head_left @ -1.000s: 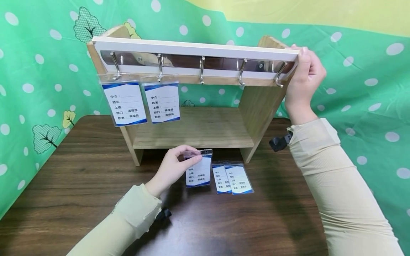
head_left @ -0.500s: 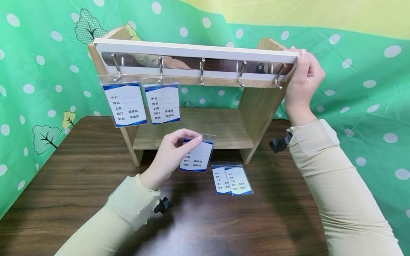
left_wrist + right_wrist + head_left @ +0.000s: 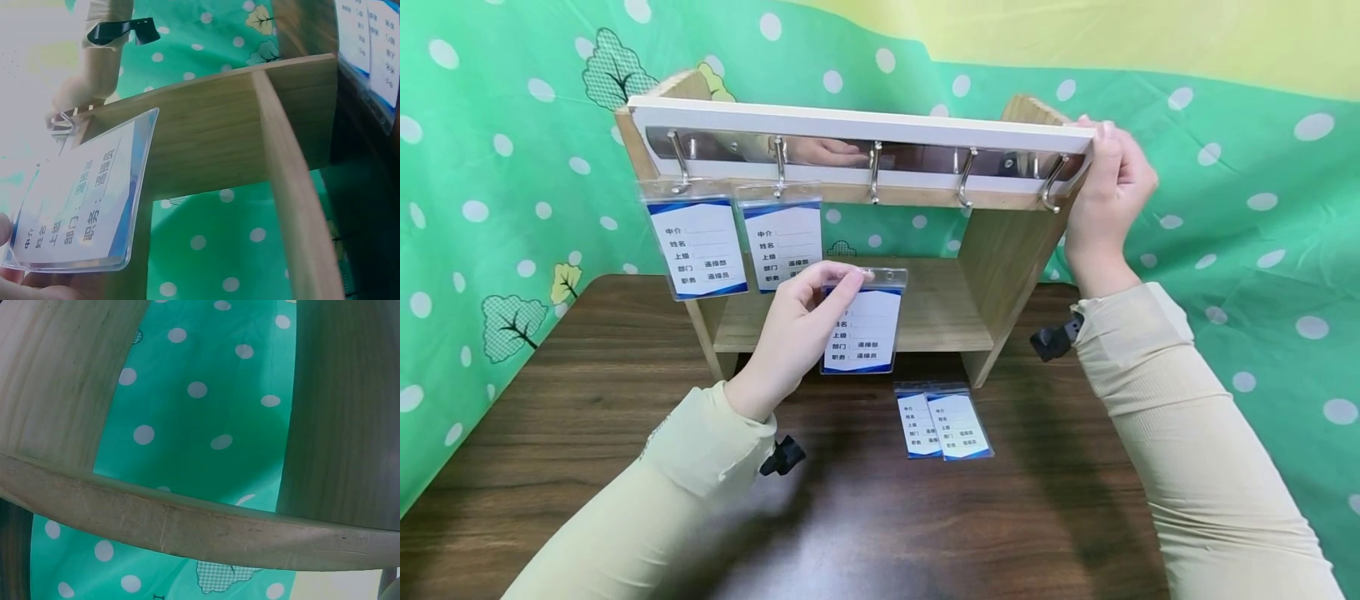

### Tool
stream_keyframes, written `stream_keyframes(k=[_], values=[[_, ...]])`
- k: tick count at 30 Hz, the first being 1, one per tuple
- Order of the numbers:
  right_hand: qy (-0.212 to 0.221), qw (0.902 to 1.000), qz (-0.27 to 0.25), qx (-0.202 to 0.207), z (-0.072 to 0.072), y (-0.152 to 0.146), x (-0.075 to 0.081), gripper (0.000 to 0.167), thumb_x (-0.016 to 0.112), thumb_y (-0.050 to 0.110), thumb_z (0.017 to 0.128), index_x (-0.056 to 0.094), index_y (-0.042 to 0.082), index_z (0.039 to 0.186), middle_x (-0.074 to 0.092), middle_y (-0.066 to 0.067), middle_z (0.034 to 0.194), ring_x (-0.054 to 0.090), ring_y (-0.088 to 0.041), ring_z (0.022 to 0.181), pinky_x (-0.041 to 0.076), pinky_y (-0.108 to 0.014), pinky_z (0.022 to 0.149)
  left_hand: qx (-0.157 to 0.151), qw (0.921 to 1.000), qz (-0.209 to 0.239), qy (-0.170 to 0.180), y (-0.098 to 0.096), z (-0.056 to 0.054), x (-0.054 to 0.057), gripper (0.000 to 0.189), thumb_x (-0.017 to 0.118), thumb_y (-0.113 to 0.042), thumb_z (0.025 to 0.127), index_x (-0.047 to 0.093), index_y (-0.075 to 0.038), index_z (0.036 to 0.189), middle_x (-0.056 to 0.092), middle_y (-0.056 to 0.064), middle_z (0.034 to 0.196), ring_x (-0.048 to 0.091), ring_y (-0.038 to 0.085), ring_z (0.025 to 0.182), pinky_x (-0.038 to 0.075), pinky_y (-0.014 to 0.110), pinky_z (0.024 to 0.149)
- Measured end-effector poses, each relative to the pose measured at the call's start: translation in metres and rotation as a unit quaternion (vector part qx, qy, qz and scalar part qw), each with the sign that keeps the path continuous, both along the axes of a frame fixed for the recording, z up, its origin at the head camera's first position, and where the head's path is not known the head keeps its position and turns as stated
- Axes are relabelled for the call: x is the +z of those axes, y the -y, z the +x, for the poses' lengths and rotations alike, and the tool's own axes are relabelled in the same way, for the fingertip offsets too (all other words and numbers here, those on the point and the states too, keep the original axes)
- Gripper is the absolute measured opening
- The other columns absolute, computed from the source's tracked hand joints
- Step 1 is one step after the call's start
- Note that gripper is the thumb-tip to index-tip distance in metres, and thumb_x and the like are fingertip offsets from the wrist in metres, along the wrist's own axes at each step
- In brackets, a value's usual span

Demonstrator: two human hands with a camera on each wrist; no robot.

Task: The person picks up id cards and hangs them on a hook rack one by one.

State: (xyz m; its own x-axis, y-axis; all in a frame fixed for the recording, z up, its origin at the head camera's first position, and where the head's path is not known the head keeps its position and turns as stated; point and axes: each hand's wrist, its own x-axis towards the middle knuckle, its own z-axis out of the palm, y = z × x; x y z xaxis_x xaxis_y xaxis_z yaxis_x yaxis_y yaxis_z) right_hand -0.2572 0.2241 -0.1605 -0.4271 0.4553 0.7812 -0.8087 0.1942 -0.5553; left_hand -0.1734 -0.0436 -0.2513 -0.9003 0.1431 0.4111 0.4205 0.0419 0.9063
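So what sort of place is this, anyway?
Perhaps a staged tabletop workspace, not clearly home or office: a green dotted cloth hangs behind a dark wooden table, where a wooden hook rack stands with two badges hanging from it.

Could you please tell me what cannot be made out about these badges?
Head view: upper left of the held badge, behind the left hand.
Head view: lower right of the second hanging badge, behind that hand.
Head view: right side of the left table badge, under the right table badge.
Left wrist view: parts of both table badges, cut off by the edge.
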Motion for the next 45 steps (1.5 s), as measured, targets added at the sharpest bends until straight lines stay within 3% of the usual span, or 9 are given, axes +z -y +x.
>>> stream_keyframes(k=[5,12,26,31,45], values=[[-0.003,1.0,-0.006,0.005,0.001,0.001,0.0,0.033,0.05,0.004,0.096,0.077,0.012,0.078,0.073,0.007,0.079,0.066,-0.012,0.086,0.047,-0.021,0.079,0.0,0.9999,0.01,-0.011,-0.001,-0.003,0.009,0.026,0.052,-0.022,0.104,0.067,-0.004,0.114,0.068,0.007,0.117,0.058,0.014,0.095,0.048,0.028,0.082],[-0.001,1.0,-0.007,0.006,0.001,0.001,0.0,0.033,0.05,0.005,0.096,0.077,0.012,0.079,0.073,0.006,0.081,0.065,-0.013,0.086,0.047,-0.021,0.078,-0.001,0.9995,0.016,-0.026,-0.003,-0.005,0.019,0.027,0.05,-0.023,0.104,0.066,-0.005,0.117,0.068,0.005,0.121,0.061,0.013,0.102,0.052,0.03,0.087],[-0.008,1.0,0.002,-0.002,0.001,0.0,0.0,0.032,0.05,0.004,0.096,0.077,0.011,0.079,0.073,0.007,0.08,0.065,-0.011,0.081,0.046,-0.02,0.076,0.045,0.9949,0.022,-0.087,-0.005,-0.018,0.035,0.025,0.051,-0.021,0.104,0.063,-0.002,0.117,0.067,0.01,0.109,0.059,0.015,0.087,0.047,0.025,0.072],[-0.005,1.0,0.006,-0.006,0.0,-0.001,0.0,0.032,0.05,0.005,0.096,0.077,0.011,0.08,0.073,0.007,0.082,0.065,-0.011,0.083,0.046,-0.02,0.075,0.042,0.9948,0.038,-0.085,-0.005,-0.023,0.039,0.026,0.051,-0.021,0.104,0.062,-0.003,0.12,0.067,0.008,0.112,0.058,0.014,0.09,0.046,0.026,0.075],[-0.006,0.9999,-0.005,0.012,-0.005,-0.003,0.0,0.034,0.051,0.004,0.095,0.073,0.012,0.071,0.071,0.007,0.077,0.059,-0.008,0.072,0.043,-0.021,0.07,0.05,0.9959,0.015,-0.074,-0.011,-0.034,0.046,0.031,0.053,-0.024,0.103,0.067,-0.01,0.127,0.072,0.007,0.118,0.064,0.011,0.089,0.049,0.023,0.073]])
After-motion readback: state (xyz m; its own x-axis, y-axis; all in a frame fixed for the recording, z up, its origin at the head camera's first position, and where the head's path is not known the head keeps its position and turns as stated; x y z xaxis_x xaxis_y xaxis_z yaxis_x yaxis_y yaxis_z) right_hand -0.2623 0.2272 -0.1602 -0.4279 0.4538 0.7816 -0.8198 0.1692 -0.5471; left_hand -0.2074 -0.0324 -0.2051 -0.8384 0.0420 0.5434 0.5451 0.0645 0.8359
